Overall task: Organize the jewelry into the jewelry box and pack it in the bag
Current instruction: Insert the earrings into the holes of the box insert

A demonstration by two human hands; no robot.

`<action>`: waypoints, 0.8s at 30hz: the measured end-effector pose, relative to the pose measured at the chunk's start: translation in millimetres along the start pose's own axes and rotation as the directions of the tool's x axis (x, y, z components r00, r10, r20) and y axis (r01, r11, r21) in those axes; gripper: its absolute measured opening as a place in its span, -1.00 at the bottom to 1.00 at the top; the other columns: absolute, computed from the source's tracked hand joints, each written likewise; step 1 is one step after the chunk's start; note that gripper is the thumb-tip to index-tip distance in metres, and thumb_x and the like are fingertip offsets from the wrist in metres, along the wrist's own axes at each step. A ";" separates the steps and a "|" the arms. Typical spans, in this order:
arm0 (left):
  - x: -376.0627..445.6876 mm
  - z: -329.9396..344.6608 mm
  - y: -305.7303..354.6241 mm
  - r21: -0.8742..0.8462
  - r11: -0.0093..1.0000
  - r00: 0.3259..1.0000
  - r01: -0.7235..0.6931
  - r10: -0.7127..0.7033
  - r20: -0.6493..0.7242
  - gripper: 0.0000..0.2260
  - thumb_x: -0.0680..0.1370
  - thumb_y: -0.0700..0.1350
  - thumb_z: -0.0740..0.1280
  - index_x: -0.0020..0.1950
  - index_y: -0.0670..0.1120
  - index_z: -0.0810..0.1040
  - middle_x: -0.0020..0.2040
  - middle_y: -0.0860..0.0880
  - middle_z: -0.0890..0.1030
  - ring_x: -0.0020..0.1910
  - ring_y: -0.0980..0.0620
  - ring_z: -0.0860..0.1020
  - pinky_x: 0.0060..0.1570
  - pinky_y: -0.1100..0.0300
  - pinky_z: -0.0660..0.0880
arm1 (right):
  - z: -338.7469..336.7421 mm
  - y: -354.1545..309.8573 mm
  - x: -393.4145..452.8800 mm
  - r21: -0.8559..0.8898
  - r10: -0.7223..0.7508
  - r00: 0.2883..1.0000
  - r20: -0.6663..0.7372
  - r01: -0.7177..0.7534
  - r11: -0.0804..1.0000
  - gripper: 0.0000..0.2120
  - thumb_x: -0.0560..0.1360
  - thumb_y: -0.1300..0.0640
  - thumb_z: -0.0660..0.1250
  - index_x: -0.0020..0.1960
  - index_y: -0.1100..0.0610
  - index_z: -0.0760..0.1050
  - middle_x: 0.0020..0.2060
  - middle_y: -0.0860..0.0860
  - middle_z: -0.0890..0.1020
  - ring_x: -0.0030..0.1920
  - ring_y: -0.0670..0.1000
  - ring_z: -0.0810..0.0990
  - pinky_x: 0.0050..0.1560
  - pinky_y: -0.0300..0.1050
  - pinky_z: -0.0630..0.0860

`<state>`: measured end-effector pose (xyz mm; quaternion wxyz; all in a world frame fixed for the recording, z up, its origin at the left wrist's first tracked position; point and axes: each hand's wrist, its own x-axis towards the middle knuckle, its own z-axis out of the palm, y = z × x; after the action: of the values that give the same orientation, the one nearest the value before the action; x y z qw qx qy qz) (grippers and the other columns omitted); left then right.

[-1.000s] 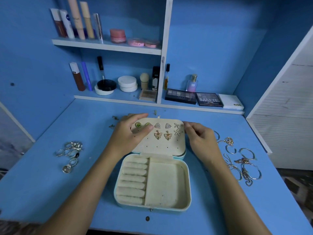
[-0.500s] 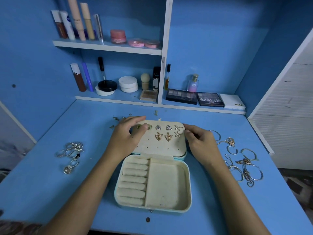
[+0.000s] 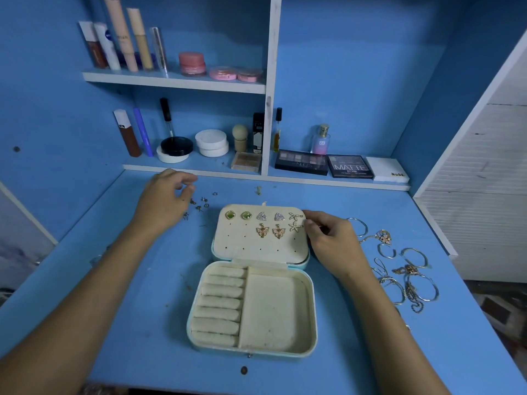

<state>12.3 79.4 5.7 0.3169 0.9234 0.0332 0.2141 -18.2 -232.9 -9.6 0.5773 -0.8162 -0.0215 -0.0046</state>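
Note:
The pale blue jewelry box [image 3: 312,309] lies open on the blue desk, its cream ring rolls and tray bare. Several earrings [image 3: 262,216] are pinned in the flat lid [image 3: 256,249]. My left hand [image 3: 162,201] hovers left of the lid over small loose earring pieces [image 3: 199,205], fingers loosely curled, nothing plainly held. My right hand [image 3: 330,240] grips the lid's right edge. Bracelets and chains [image 3: 407,275] lie to the right of the box. No bag is in view.
Cosmetics fill the two shelves behind: tubes [image 3: 122,38], pink jars [image 3: 192,64], eyeshadow palettes [image 3: 350,166], a perfume bottle [image 3: 320,141]. A white slatted panel [image 3: 484,181] borders the desk on the right. A small stud [image 3: 259,190] lies behind the lid.
My left hand has left the lid's top left corner and moved left and back to the loose earring pieces. The right hand stays at the lid's right edge.

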 end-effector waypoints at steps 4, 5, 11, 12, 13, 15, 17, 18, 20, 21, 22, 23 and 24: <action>16.1 -11.0 -24.7 0.128 0.990 0.990 0.063 -0.078 0.118 -0.81 0.59 -0.24 0.32 0.16 -0.12 0.65 0.07 -0.05 0.61 0.00 -0.01 0.56 0.10 0.21 0.40 | -0.5 -1.6 0.6 -0.024 0.006 1.000 -0.002 -0.006 1.000 -0.76 0.63 0.15 0.23 0.13 -0.04 0.65 -0.08 -0.11 0.71 -0.06 -0.13 0.63 -0.08 -0.32 0.49; 17.8 -13.4 -28.9 0.138 0.987 0.982 0.077 -0.099 0.161 -0.80 0.58 -0.25 0.32 0.16 -0.12 0.65 0.04 -0.03 0.61 -0.01 0.00 0.55 0.09 0.24 0.38 | -0.7 -2.3 0.6 -0.031 0.005 1.000 -0.001 -0.005 0.999 -0.76 0.63 0.15 0.23 0.14 -0.04 0.65 -0.09 -0.12 0.71 -0.07 -0.13 0.63 -0.09 -0.34 0.49; 19.6 -14.3 -36.9 0.128 0.988 0.963 0.090 -0.119 0.241 -0.83 0.54 -0.16 0.43 0.12 -0.07 0.67 -0.04 0.02 0.61 -0.05 0.05 0.54 0.05 0.25 0.38 | -1.6 -2.9 0.5 -0.049 0.007 1.000 0.005 -0.007 0.999 -0.75 0.63 0.15 0.22 0.14 -0.05 0.65 -0.11 -0.17 0.70 -0.15 -0.25 0.60 -0.19 -0.47 0.45; 19.9 -13.6 -36.8 0.130 0.988 0.965 0.082 -0.111 0.237 -0.84 0.53 -0.15 0.45 0.11 -0.07 0.67 -0.05 0.03 0.61 -0.06 0.05 0.55 0.05 0.24 0.39 | -1.6 -2.9 0.6 -0.051 0.004 1.000 0.005 -0.004 0.999 -0.75 0.63 0.16 0.22 0.14 -0.04 0.65 -0.11 -0.18 0.69 -0.16 -0.28 0.59 -0.19 -0.49 0.44; 19.7 -13.0 -36.5 0.130 0.988 0.967 0.078 -0.107 0.233 -0.84 0.52 -0.13 0.46 0.09 -0.06 0.68 -0.06 0.04 0.61 -0.06 0.05 0.56 0.04 0.23 0.39 | -1.6 -3.1 0.5 -0.054 0.001 1.000 0.006 -0.001 0.999 -0.75 0.63 0.16 0.22 0.15 -0.03 0.65 -0.11 -0.20 0.69 -0.17 -0.29 0.59 -0.20 -0.50 0.44; 19.1 -12.2 -35.2 0.118 0.989 0.969 0.086 -0.111 0.223 -0.86 0.50 -0.12 0.48 0.05 -0.03 0.69 -0.07 0.05 0.62 -0.07 0.05 0.56 0.03 0.23 0.40 | -1.7 -3.8 0.4 -0.057 -0.004 1.000 0.006 0.005 0.998 -0.75 0.63 0.16 0.22 0.16 -0.02 0.64 -0.12 -0.23 0.67 -0.18 -0.31 0.57 -0.21 -0.51 0.42; 18.2 -11.8 -33.0 0.109 0.989 0.970 0.101 -0.122 0.211 -0.88 0.50 -0.12 0.49 0.02 -0.02 0.70 -0.07 0.05 0.62 -0.07 0.06 0.56 0.01 0.24 0.38 | -1.9 -4.0 0.3 -0.058 -0.007 1.000 0.003 0.007 0.998 -0.75 0.63 0.17 0.22 0.16 -0.01 0.64 -0.14 -0.25 0.65 -0.19 -0.31 0.57 -0.21 -0.51 0.42; 18.0 -11.6 -32.1 0.109 0.988 0.970 0.107 -0.127 0.207 -0.90 0.50 -0.12 0.49 0.00 -0.01 0.70 -0.07 0.05 0.62 -0.08 0.07 0.55 0.00 0.24 0.38 | -1.8 -4.3 0.0 -0.059 -0.007 1.000 0.003 0.007 0.998 -0.75 0.63 0.17 0.22 0.16 -0.01 0.64 -0.14 -0.25 0.65 -0.18 -0.31 0.57 -0.21 -0.51 0.42; 17.8 -11.4 -31.0 0.110 0.987 0.970 0.114 -0.135 0.203 -0.92 0.49 -0.10 0.49 -0.03 0.02 0.70 -0.07 0.05 0.63 -0.08 0.08 0.55 -0.02 0.23 0.38 | -1.9 -4.7 -0.1 -0.060 -0.002 1.000 0.005 0.003 0.998 -0.75 0.64 0.16 0.22 0.17 0.00 0.64 -0.12 -0.25 0.65 -0.15 -0.27 0.58 -0.20 -0.51 0.43; 17.9 -11.7 -30.3 0.111 0.986 0.970 0.120 -0.141 0.200 -0.93 0.49 -0.08 0.50 -0.05 0.04 0.70 -0.07 0.06 0.63 -0.07 0.09 0.55 -0.01 0.22 0.40 | -1.9 -4.6 -0.1 -0.058 0.000 1.000 0.005 0.000 0.998 -0.75 0.64 0.16 0.22 0.18 0.00 0.64 -0.12 -0.24 0.66 -0.14 -0.26 0.58 -0.21 -0.50 0.43; 18.1 -12.0 -30.0 0.113 0.985 0.969 0.127 -0.148 0.197 -0.95 0.48 -0.05 0.50 -0.07 0.07 0.70 -0.08 0.08 0.63 -0.06 0.08 0.55 0.00 0.19 0.42 | -1.9 -4.5 -0.1 -0.057 0.003 1.000 0.004 -0.003 0.998 -0.75 0.64 0.16 0.22 0.18 0.00 0.64 -0.11 -0.22 0.66 -0.13 -0.24 0.59 -0.21 -0.50 0.44; 18.1 -12.1 -29.6 0.120 0.984 0.968 0.133 -0.155 0.196 -0.96 0.48 -0.03 0.51 -0.10 0.10 0.69 -0.09 0.11 0.63 -0.05 0.08 0.56 0.03 0.16 0.46 | -1.9 -4.3 -0.1 -0.057 0.007 1.000 0.004 -0.007 0.998 -0.75 0.64 0.15 0.22 0.19 0.00 0.64 -0.11 -0.21 0.67 -0.14 -0.23 0.58 -0.22 -0.50 0.44; 18.4 -12.0 -29.5 0.134 0.981 0.967 0.137 -0.162 0.197 -0.97 0.48 -0.01 0.51 -0.13 0.12 0.68 -0.11 0.14 0.63 -0.04 0.07 0.56 0.07 0.12 0.48 | -2.0 -4.3 -0.2 -0.055 0.011 1.000 0.004 -0.010 0.998 -0.75 0.64 0.15 0.22 0.19 0.00 0.64 -0.11 -0.19 0.67 -0.16 -0.22 0.58 -0.23 -0.49 0.43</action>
<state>26.1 113.4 3.4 0.2780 0.9528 0.0823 0.0897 -18.5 -233.3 -4.9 0.5546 -0.8319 -0.0184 -0.0004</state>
